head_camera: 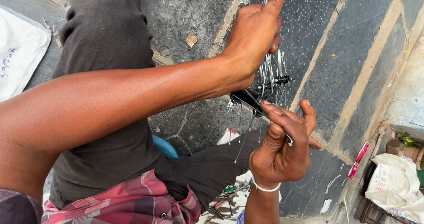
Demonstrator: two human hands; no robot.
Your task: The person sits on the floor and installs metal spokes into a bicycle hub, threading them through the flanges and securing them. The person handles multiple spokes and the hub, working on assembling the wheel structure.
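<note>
The biggest thing here is the stone floor (344,65), grey slabs with pale lines between them, and the person sits low over it with a leg in dark trousers (106,38) stretched out. A red checked shirt (132,204) shows at the bottom. The left hand (254,34) reaches across from the long bare arm and is closed around thin metal spokes (269,71), with the thumb pointing up along one of them. The right hand (282,151) comes up from below, wearing a white band on the wrist, and its fingers are curled and pinching the black hub piece (249,99) where the spokes come together. So the bundle is held up in the air between both hands, above the knee. Many spokes already sit in the black piece and fan out up and down, but some hang loose and point different ways, so I think the job is only partly done. I cannot tell how many are still left to fit. Small tools (227,197) lie on a cloth by the knee. A white bag (20,51) lies far left, and a little red packet (358,158) lies at the right.
</note>
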